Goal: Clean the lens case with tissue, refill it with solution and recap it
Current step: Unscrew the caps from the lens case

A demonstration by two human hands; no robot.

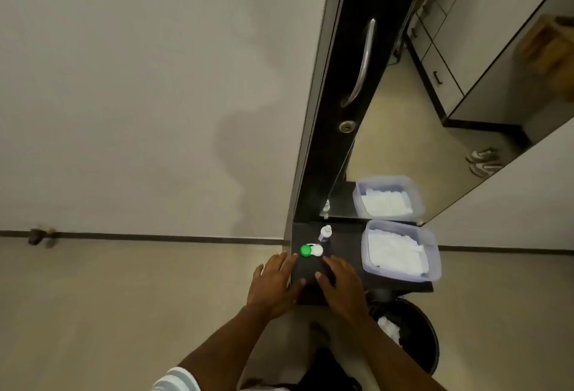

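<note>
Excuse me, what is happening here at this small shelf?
A person stands at a dark shelf below a mirror. Both hands, left hand and right hand, lie open on it and hold nothing. Just beyond them sits a lens case with a green and a white cap on, a small solution bottle behind it, and a plastic box of tissues to the right.

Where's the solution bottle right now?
Head view: the solution bottle stands on the dark shelf, just behind the lens case, left of the tissue tub.
</note>
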